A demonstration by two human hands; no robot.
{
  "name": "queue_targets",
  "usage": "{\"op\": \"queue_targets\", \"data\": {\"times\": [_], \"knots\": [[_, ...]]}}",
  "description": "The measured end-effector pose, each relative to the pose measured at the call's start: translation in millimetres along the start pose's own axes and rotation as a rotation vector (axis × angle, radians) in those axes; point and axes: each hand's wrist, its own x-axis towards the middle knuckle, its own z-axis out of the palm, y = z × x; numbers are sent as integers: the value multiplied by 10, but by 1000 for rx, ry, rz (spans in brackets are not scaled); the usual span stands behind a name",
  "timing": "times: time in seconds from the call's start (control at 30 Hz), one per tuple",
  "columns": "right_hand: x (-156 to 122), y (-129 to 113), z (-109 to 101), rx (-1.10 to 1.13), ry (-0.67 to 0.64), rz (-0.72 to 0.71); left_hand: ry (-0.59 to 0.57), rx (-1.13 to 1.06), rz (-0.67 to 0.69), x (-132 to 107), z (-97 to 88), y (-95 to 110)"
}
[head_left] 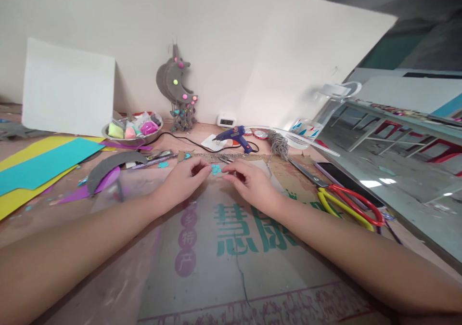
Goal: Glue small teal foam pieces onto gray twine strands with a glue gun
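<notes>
A small turquoise paper flower is between my two hands, above the printed cardboard. My left hand pinches the flower's left edge between thumb and fingers. On the other side my right hand has its thumb and fingertips a little apart, close to the flower's right edge; whether they touch it I cannot tell. Another turquoise flower lies left of my left hand, and a small turquoise piece sits just beyond it. Metal tips of a tool show behind my fingers.
A blue glue gun with a cord, grey yarn and a white clock stand behind. Scissors and a phone lie right. Left are coloured sheets, a grey crescent and a bowl. A moon ornament hangs behind.
</notes>
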Motion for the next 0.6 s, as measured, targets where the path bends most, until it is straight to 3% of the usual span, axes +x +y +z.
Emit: {"op": "queue_targets", "data": {"times": [0.1,0.2,0.23,0.33,0.4,0.43,0.6], "knots": [[-3,-71,-137,-93,-1,-35,96,-43,-63,25,-10,-44],[46,41,-336,-208,122,64,149,-82,-115,31,-27,-61],[69,142,-404,-259,146,135,152,-87,-122,29,-30,-63],[141,588,-569,-433,-8,284,135,-85,-117,30,-20,-82],[194,909,-630,-458,-8,561,117,-78,-98,39,-3,-108],[226,1049,-648,-450,6,633,111,-72,-89,45,4,-122],[413,1455,-697,-314,55,793,82,-46,-96,61,17,-158]]}}
